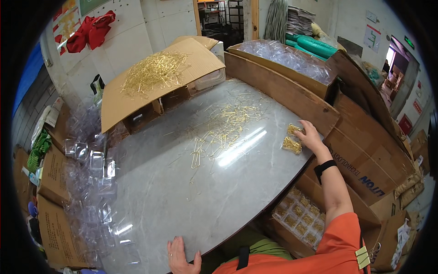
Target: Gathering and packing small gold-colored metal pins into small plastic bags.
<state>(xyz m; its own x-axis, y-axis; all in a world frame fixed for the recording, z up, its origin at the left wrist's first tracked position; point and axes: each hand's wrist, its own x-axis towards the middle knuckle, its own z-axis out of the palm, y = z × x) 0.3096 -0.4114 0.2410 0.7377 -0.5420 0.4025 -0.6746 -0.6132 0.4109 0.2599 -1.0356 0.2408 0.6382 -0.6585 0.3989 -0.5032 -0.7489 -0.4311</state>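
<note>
My right hand (313,138) is at the right edge of the grey marbled table (150,192), its fingers closed around small clear plastic boxes of gold-coloured wire hooks (292,145). The boxes stand close together, and the hand partly hides them. My left hand (181,256) lies on the near edge of the table with its fingers stretched out and nothing in it. Loose gold hooks (228,125) are scattered over the far middle of the tabletop, a few of them trailing toward me.
A heap of gold hooks (157,71) lies on a tilted cardboard sheet (114,107). Clear plastic cases (96,182) pile along the left edge. At the far right stands a carton of clear cases (287,57). Below the table's right edge, a carton holds filled boxes (299,217).
</note>
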